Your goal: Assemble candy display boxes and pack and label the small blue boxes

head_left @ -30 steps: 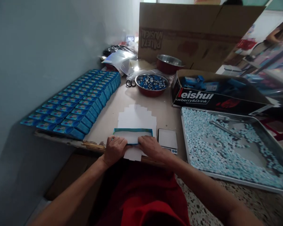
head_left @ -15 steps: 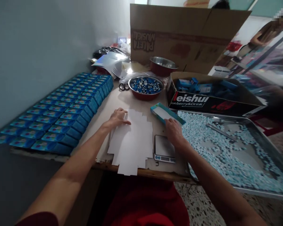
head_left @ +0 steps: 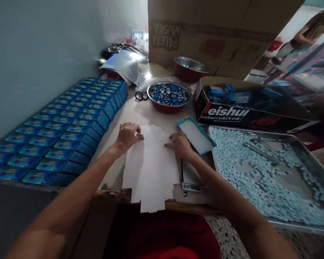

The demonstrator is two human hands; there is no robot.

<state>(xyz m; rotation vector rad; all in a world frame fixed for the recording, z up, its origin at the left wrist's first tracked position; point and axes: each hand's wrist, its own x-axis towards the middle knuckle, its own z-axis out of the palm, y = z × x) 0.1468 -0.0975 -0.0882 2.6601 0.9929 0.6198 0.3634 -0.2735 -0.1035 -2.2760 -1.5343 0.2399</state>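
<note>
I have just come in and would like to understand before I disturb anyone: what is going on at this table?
A person is handling flat white card on the table, with the left hand at its left edge and the right hand at its right. Beyond the right hand lies an open blue box, beside a metal tray of small pale-blue pieces. The right forearm partly covers a small scale. Rows of blue packs stand on the left.
</note>
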